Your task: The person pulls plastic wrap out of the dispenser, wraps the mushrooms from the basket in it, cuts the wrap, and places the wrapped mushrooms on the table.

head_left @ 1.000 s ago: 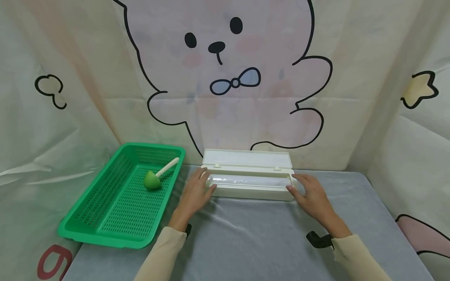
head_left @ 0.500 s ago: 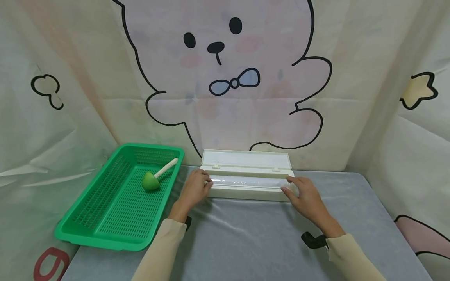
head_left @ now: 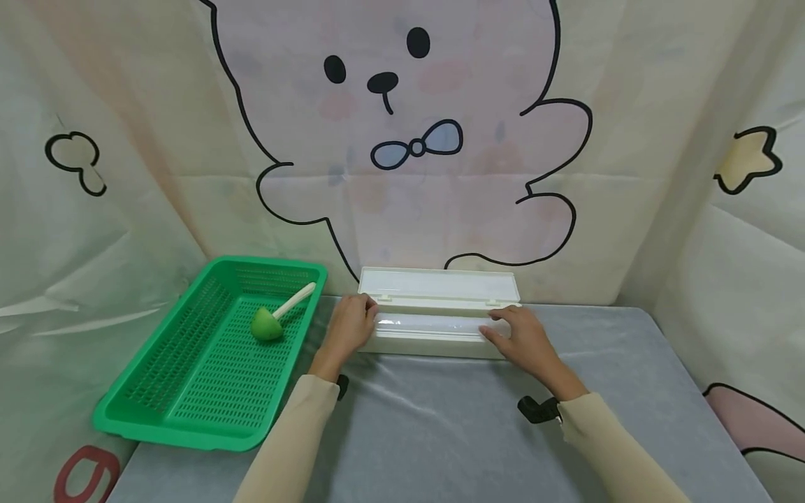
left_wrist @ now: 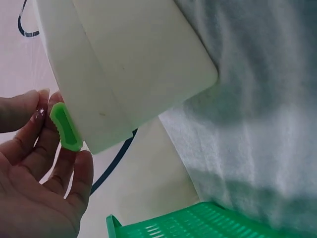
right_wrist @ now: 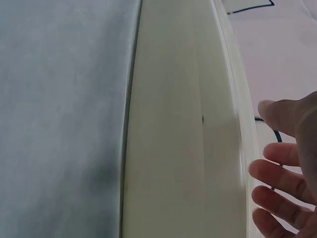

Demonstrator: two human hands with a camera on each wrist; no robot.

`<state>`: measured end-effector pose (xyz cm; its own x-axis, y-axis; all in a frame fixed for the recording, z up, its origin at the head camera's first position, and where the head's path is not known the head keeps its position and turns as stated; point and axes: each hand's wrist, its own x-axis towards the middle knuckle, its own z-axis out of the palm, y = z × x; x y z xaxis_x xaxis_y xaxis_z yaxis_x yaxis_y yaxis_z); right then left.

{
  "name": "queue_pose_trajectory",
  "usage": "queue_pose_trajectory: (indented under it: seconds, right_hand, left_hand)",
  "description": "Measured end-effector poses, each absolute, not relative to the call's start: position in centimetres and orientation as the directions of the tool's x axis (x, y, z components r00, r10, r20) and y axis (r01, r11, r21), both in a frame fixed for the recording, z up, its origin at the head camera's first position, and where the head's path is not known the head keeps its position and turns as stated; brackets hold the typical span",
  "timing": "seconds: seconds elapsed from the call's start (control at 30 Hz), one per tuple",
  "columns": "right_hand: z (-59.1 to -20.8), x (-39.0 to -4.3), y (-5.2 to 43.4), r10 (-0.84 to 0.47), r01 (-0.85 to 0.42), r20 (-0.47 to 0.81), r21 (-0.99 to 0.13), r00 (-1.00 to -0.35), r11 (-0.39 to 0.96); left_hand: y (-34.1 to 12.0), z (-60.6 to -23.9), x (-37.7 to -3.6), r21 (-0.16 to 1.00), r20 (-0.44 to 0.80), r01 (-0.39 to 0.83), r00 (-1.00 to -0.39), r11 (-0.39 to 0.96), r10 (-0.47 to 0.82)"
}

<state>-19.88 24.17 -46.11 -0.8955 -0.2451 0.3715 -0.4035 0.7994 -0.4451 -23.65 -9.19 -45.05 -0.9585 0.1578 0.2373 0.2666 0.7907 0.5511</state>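
A white cling film dispenser lies at the back of the table with its lid raised. Inside it is a roll of cling film. At the box's left end, my left hand brings thumb and index fingertip together. Faint clear streaks above those fingertips in the left wrist view look like the film's edge, pinched there. A green slider cutter on the box edge sits against the other fingers. My right hand hovers over the right part of the box, thumb and fingers spread apart in the right wrist view.
A green perforated basket stands on the left, holding a green ladle with a white handle. Grey cloth covers the table. A printed fabric backdrop rises right behind the box.
My right hand has moved left along the box from its right end. My left hand's spread thumb and fingers have come together at the left end. The box and basket stay put.
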Motion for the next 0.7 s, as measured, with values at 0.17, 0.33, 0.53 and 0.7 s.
queue_pose_trajectory:
  seconds: [0.17, 0.33, 0.53, 0.7]
  right_hand:
    - [-46.0, -21.2, 22.1, -0.291, -0.411, 0.313, -0.449, -0.904, 0.794]
    - [-45.6, -22.2, 21.3, -0.300, -0.413, 0.303, -0.444, -0.905, 0.796]
    - [-45.2, -22.4, 22.6, -0.298, -0.371, 0.229, -0.438, -0.927, 0.818]
    - [-44.9, -22.1, 24.8, -0.310, -0.373, 0.223, -0.352, -0.924, 0.858]
  left_hand:
    - [-8.9, -45.3, -24.3, 0.583, 0.250, 0.244, -0.961, 0.775, 0.115]
    - [-8.6, -45.5, -24.6, 0.621, 0.238, 0.210, -0.968, 0.755, 0.073]
    - [-8.7, -45.5, -24.6, 0.668, 0.189, 0.161, -0.981, 0.727, 0.043]
    - [-9.2, -45.6, -24.5, 0.672, 0.179, 0.168, -0.982, 0.721, 0.061]
